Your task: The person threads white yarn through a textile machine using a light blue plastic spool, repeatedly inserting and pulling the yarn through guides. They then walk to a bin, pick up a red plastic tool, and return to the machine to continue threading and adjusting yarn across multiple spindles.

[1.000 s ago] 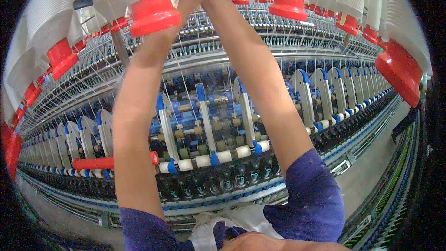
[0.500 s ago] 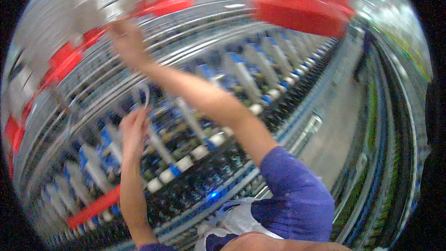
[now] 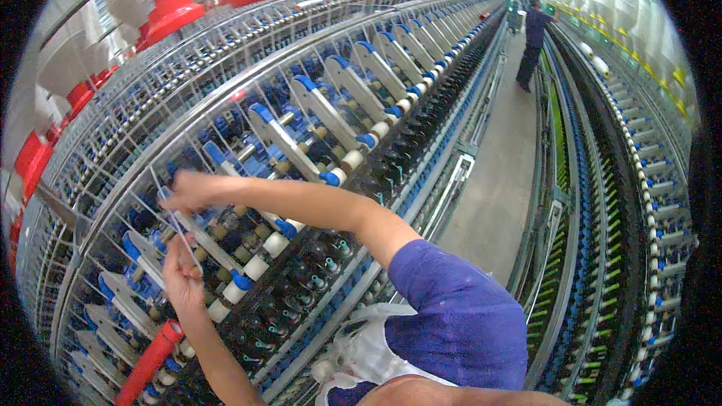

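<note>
My left hand (image 3: 183,274) is closed at the fingertips on a thin white strand of roving (image 3: 183,227), low over the spinning frame's drafting rollers. Just above it, my right hand (image 3: 194,191) reaches across from the right, its fingertips at the same strand. Motion smears those fingers, so their grip is unclear. Beneath both hands lie grey drafting arms (image 3: 282,139) with blue ends and a row of white rollers (image 3: 256,268).
A red tube (image 3: 154,361) lies across the arms at lower left. Large white bobbins on red holders (image 3: 171,13) hang overhead. A thin metal rail (image 3: 173,139) runs behind my hands. In the aisle (image 3: 477,203), a person in dark clothing (image 3: 532,45) stands by the opposite machine (image 3: 594,180).
My right hand has come down from up near the hanging bobbins to beside my left hand. My left hand has moved lower and slightly left. The view has shifted and sharpened.
</note>
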A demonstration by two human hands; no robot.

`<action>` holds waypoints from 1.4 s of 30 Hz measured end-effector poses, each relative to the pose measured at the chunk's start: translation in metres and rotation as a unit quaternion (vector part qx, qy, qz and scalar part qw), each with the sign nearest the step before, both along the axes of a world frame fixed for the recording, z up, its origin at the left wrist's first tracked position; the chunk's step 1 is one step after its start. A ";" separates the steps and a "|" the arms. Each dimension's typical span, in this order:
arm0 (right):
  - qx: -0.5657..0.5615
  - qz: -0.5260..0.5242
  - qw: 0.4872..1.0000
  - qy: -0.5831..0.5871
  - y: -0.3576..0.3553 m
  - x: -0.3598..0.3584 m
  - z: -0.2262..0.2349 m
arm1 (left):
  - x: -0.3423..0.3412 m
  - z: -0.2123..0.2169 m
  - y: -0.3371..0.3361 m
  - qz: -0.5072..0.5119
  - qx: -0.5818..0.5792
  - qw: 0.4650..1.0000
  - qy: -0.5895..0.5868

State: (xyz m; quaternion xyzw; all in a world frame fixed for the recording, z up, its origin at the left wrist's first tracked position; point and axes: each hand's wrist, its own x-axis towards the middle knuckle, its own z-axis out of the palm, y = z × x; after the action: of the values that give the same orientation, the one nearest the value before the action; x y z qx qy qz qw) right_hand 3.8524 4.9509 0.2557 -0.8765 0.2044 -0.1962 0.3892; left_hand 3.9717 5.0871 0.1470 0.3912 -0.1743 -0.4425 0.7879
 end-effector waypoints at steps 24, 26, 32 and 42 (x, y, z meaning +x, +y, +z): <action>0.142 0.005 0.983 -0.118 -0.071 0.063 -0.104 | -0.039 -0.053 0.015 -0.226 0.075 0.938 -0.250; -0.092 -0.033 0.994 -0.043 -0.085 0.071 -0.116 | -0.062 -0.113 0.053 -0.326 0.125 0.862 -0.367; -0.254 -0.075 0.964 -0.032 -0.097 0.087 -0.145 | -0.093 -0.307 0.194 -0.461 0.412 0.692 -0.373; -0.235 -0.021 0.968 0.082 -0.092 0.075 -0.143 | -0.135 -0.405 0.250 -0.419 0.454 0.695 -0.368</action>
State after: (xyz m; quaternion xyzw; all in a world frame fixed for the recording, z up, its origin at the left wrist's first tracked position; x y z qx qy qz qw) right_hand 3.9277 4.8593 0.1126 -0.9521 0.2023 -0.1740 0.1497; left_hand 3.8371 5.3368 -0.2580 0.7193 -0.3745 -0.5726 0.1207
